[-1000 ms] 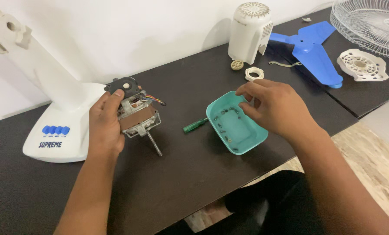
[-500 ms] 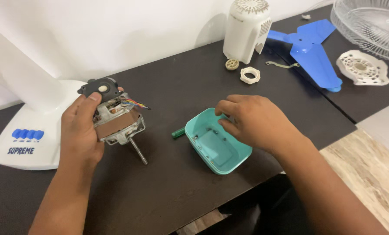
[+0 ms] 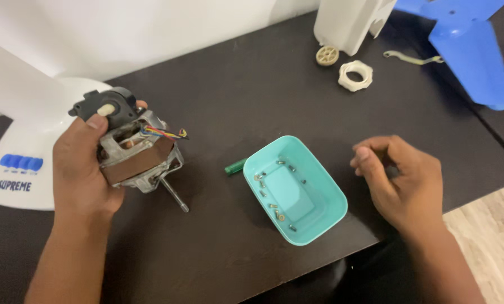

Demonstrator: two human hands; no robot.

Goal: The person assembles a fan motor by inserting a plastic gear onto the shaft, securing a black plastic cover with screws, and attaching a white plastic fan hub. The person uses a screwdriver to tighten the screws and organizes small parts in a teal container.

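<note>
Left hand (image 3: 86, 171) clamped round a fan motor (image 3: 136, 155) above the dark counter (image 3: 235, 84), right hand (image 3: 401, 180) loosely curled, holding nothing visible — just beside a teal tray (image 3: 319, 222) with small screws (image 3: 274, 208) scattered inside — green screwdriver handle (image 3: 235, 166) touching its rim.

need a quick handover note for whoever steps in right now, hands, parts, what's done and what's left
Left hand: grips the fan motor above the dark table, shaft pointing down-right, coloured wires sticking out.
Right hand: beside the teal tray, fingers pinched; whether it holds a screw cannot be told.
Parts: loose screws lie in the tray; a green tool handle sits at its left edge. White nut, small gear, blue blade and white stand base lie around.
Done: motor is off its housing.
Left: motor and loose parts are still separate.
</note>
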